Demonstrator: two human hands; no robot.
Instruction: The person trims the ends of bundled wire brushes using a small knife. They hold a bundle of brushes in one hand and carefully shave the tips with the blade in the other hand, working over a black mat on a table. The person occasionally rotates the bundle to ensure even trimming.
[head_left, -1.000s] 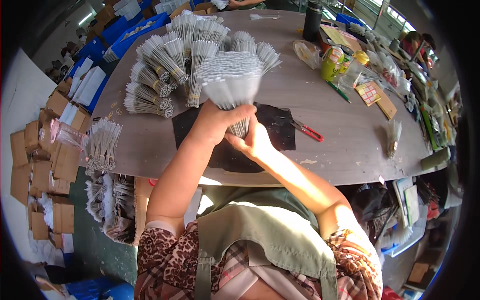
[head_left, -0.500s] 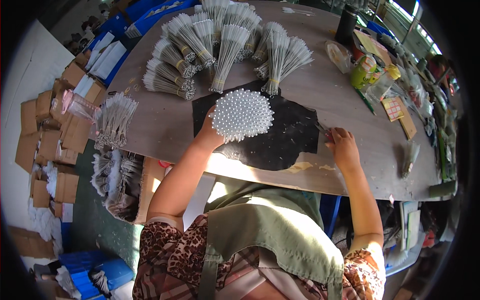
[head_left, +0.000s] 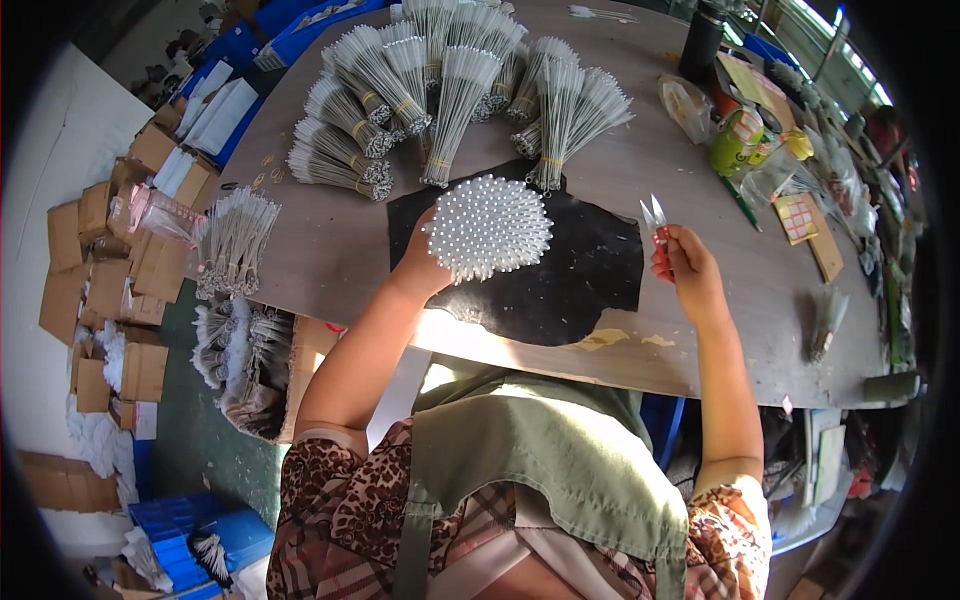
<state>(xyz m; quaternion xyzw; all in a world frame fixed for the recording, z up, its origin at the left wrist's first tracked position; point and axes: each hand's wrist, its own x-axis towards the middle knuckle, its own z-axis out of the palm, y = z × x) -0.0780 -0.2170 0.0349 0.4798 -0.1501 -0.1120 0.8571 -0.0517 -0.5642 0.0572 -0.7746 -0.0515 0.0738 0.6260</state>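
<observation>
My left hand (head_left: 424,258) is closed round a thick bundle of thin wire brushes (head_left: 488,230), its round face of white tips turned up at me. It is over a black mat (head_left: 595,265); the bundle hides part of my fingers. In my right hand (head_left: 692,265), right of the mat, is a pair of small scissors (head_left: 661,236) with red handles. Their pointed blades stand slightly apart, aimed away from me. Beyond the mat lie several bundles of wire brushes (head_left: 462,115), tied with yellow bands, white bristles at the far end and wire loops nearer me.
At the table's (head_left: 330,240) left edge lies another brush pile (head_left: 236,240). Rubber bands (head_left: 268,170) lie near it. To the right are a dark bottle (head_left: 702,42), a green can (head_left: 735,145), a green pen (head_left: 741,204) and plastic bags (head_left: 685,108). Cardboard boxes (head_left: 140,365) stand at left.
My right hand has lifted the scissors off the mat's right edge, and the blades now point away from me. My left hand with the brush bundle has barely moved.
</observation>
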